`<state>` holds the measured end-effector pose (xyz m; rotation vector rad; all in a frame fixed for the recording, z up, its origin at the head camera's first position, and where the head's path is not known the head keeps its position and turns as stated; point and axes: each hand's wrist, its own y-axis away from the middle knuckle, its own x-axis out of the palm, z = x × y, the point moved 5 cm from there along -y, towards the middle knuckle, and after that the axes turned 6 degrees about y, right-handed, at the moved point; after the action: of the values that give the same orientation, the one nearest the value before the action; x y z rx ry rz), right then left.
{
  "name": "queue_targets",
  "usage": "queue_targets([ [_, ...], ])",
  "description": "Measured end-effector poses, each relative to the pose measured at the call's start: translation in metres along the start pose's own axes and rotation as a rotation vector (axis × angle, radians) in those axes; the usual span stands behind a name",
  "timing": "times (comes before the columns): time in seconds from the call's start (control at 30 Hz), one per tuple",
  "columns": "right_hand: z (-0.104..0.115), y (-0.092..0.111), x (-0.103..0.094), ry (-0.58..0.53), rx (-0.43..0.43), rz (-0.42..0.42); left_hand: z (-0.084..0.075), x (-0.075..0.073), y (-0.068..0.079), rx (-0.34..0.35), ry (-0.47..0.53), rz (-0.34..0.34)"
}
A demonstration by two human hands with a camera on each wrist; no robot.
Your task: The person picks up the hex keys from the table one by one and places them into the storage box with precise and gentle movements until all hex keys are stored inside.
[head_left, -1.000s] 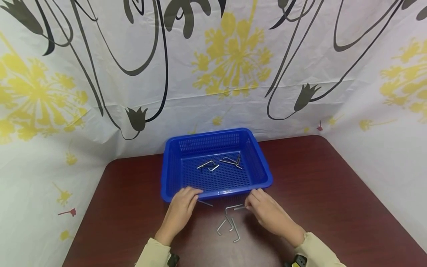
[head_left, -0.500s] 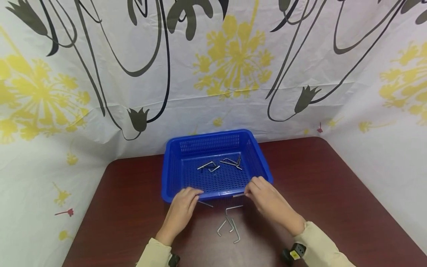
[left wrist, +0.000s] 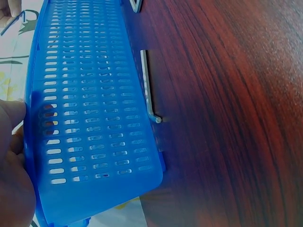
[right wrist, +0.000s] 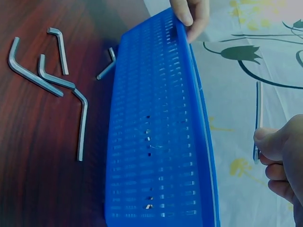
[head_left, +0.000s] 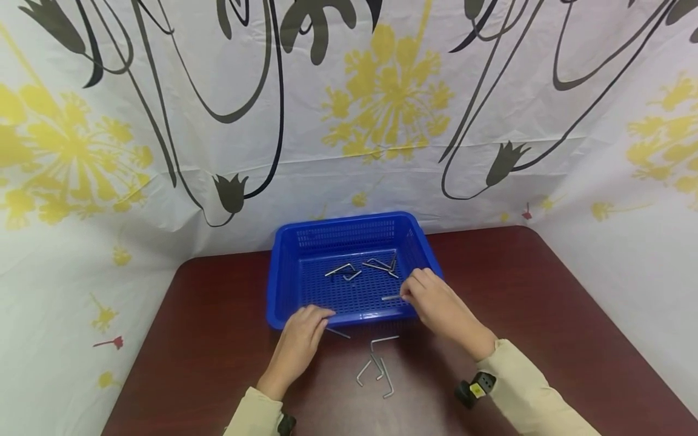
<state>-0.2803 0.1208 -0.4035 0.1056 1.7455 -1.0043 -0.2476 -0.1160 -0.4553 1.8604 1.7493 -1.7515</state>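
A hex key [head_left: 391, 297] is pinched between the thumb and fingers of my right hand [head_left: 436, 306], above the front right part of a blue plastic basket [head_left: 371, 317]. In the right wrist view this L-shaped key [right wrist: 259, 106] sticks up past the thumb, outside the basket's wall. My left hand [head_left: 297, 346] grips the basket's front rim near its left corner, thumb on the outer side. Several hex keys [head_left: 340, 269] lie on the basket's floor. Just below the left hand, another hex key [left wrist: 147, 85] lies on the table against the basket's slotted wall.
On the dark red wooden table [head_left: 218, 363], several loose hex keys [head_left: 387, 381] lie in front of the basket, some touching. A white patterned cloth [head_left: 305, 139] hangs behind the table and along both sides.
My right hand has lifted the hex key from the table, raising it past the front rim to above the basket. The left hand has stayed on the rim.
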Motion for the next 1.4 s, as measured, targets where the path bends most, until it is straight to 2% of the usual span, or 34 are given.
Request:
queue_targets([
  [0.27,-0.012,-0.012,0.006,0.004,0.031,0.055,0.001,-0.001,0.0,-0.005,-0.011,0.009],
  [0.5,-0.019,-0.026,0.009,0.027,0.006,0.054,0.003,-0.002,0.001,-0.005,-0.018,0.013],
  [0.67,-0.024,-0.035,0.012,0.031,-0.006,0.094,0.003,-0.001,0.001,0.0,-0.02,0.003],
  [1.03,-0.042,-0.05,0.014,0.025,0.02,0.138,0.003,0.0,0.001,-0.008,-0.018,0.014],
  [1.4,-0.055,-0.065,0.039,-0.039,0.093,0.259,0.004,0.002,0.001,-0.013,-0.02,0.024],
])
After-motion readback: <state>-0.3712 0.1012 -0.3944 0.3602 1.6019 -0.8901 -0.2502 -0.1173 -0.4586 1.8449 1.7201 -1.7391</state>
